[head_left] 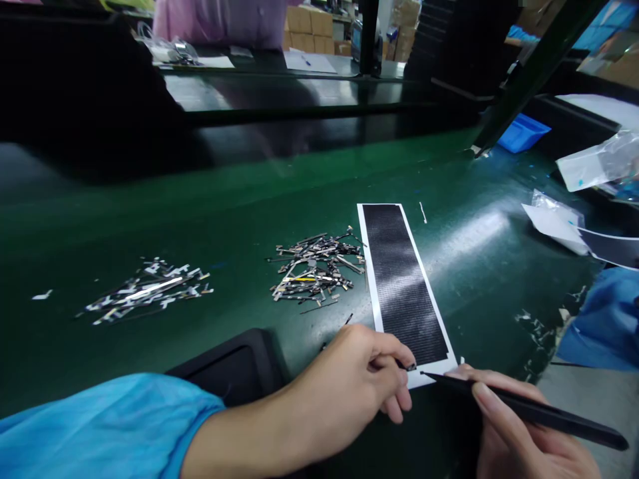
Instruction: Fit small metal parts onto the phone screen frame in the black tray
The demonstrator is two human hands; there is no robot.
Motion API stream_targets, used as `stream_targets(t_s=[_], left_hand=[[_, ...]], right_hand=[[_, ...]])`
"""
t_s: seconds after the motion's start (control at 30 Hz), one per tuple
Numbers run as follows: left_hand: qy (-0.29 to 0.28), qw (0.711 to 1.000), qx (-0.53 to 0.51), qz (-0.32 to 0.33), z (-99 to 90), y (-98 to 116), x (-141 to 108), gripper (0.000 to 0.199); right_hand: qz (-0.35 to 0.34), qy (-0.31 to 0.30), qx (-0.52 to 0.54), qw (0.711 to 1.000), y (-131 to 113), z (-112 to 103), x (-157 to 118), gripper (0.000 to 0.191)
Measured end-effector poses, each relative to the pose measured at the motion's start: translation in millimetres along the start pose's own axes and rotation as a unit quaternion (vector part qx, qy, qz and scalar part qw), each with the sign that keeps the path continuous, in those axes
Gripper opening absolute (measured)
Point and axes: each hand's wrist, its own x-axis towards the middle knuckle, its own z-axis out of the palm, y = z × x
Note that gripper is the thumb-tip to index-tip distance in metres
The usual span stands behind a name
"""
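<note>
My left hand (367, 372) pinches a small dark strip part (410, 366) over the lower end of a white-edged sheet (433, 370) with rows of thin black strips. In my right hand (524, 419) are black tweezers (539, 411), their tips pointing left, a little right of the small part. Left of the sheet lies a pile of thin metallic and black strip parts (319, 269). Another pile of similar, lighter parts (147, 291) sits farther left.
A black tray (224, 366) lies beyond my left forearm. A blue bin (523, 133) stands by a dark post at the back right. Plastic bags and papers (554, 223) lie at right. Across the bench is a person in pink (219, 23); blue fabric (604, 319) shows at right.
</note>
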Motion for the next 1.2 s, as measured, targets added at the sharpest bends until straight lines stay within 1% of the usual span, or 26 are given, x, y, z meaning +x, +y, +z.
stream_targets(t_s=[0.07, 0.23, 0.4, 0.47, 0.57, 0.73, 0.9, 1.0, 1.2], left_hand=[[-0.005, 1.0, -0.019, -0.006, -1.1, 0.8, 0.9, 0.016], [0.0, 1.0, -0.005, -0.025, -0.7, 2.6, 0.0, 0.012], [0.01, 0.999, 0.01, -0.035, 2.6, 4.1, 2.0, 0.014], [0.01, 0.999, 0.017, -0.043, 3.0, 4.5, 2.9, 0.015], [0.007, 0.999, 0.017, -0.044, 2.6, 5.0, 2.8, 0.015], [0.011, 0.998, 0.022, -0.055, 2.8, 5.4, 1.5, 0.014], [0.013, 0.998, 0.022, -0.06, 3.8, 4.3, 1.3, 0.015], [0.012, 0.998, 0.025, -0.049, 3.5, 3.6, 1.3, 0.015], [0.012, 0.999, 0.017, -0.044, 3.8, 0.6, 1.9, 0.014]], right_hand=[[-0.014, -0.013, 0.001, 1.0, -1.0, 1.1, -0.7, 0.011], [-0.028, -0.049, 0.011, 0.998, -2.5, 1.2, 1.9, 0.012], [-0.004, -0.073, -0.003, 0.997, -3.6, -0.6, 1.1, 0.009], [0.004, -0.073, -0.003, 0.997, -4.6, 0.0, 0.1, 0.009], [-0.009, -0.056, 0.0, 0.998, -5.7, 1.6, -1.0, 0.009], [-0.004, -0.069, 0.014, 0.997, -4.7, 2.2, -1.3, 0.008], [-0.031, -0.07, 0.009, 0.997, -5.9, 5.0, -0.9, 0.01], [-0.038, -0.071, -0.001, 0.997, -7.0, 5.1, -0.5, 0.009], [-0.02, -0.092, -0.003, 0.996, -4.5, -0.5, -0.3, 0.009]])
